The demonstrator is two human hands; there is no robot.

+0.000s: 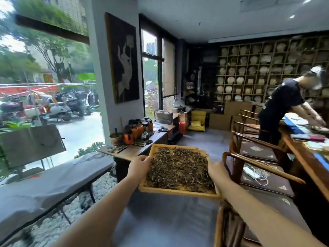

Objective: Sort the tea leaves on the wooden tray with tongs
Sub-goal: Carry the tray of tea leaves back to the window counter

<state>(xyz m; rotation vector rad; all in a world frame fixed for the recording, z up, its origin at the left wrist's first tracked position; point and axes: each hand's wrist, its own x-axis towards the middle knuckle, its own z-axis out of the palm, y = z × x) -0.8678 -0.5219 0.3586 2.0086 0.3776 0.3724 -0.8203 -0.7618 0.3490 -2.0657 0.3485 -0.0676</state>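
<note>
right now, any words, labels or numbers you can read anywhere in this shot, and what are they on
None can be read.
Wall shelves: any labels on the round packages are too small and blurred.
Scooters outside: plates not legible.
Wooden tray of tea leaves, held by the left hand and right hand: no markings visible.

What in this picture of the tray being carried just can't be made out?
- Head view: right hand fingers, hidden behind the wooden tray.
- Tongs: none in view.
- Tea leaves: too small to tell apart.
- Other person: hands blurred.
- Left hand: fingertips curl over the rim, onto the leaves.
</note>
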